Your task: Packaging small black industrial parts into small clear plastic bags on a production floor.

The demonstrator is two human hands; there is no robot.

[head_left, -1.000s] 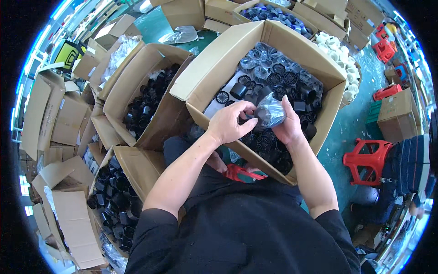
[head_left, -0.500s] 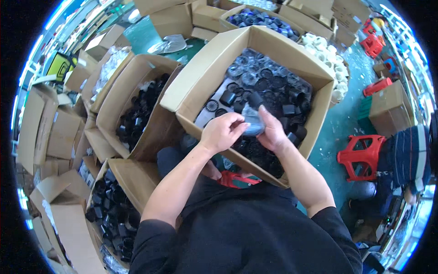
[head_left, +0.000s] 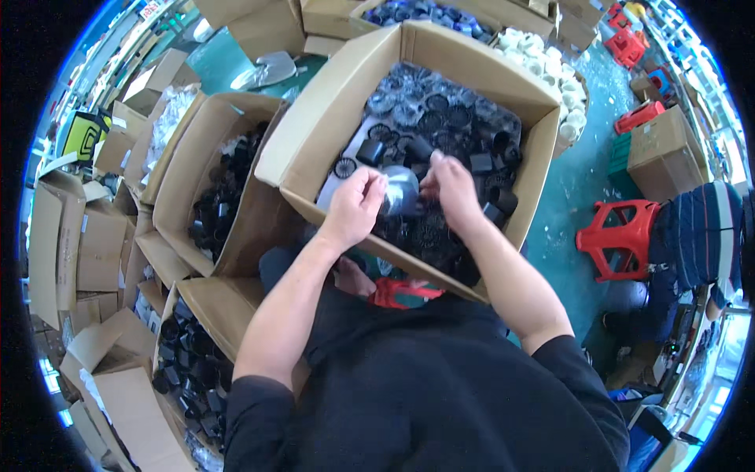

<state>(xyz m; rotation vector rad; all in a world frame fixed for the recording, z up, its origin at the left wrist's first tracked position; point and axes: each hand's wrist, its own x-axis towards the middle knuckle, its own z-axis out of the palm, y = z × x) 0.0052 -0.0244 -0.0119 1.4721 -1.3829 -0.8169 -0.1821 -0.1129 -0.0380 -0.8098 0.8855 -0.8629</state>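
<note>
From my end, I have both grips up over a large open cardboard box (head_left: 472, 71), with a clear plastic bag (head_left: 401, 191) strung between them. The left grip (head_left: 358, 200) is narrow, thumb and fingertips pinched on the bag's left edge; the right grip (head_left: 448, 185) is curled in at the opposite edge, pinching it too. So the bag lies directly between the two, touching both; it's blurred, and I can't quite tell whether anything sits inside. Just beyond the right grip is a dark cylinder (head_left: 420, 148); another black cylinder (head_left: 370, 152) lies just past the left grip, with a black slotted disc (head_left: 344, 167) beside it. Farther out ahead of both grips, clear-wrapped parts (head_left: 401, 98) fill the box's far end. Well off to the left grip's side I see black parts (head_left: 228, 185) in another box; well right of the right grip stands a red stool (head_left: 620, 236).
</note>
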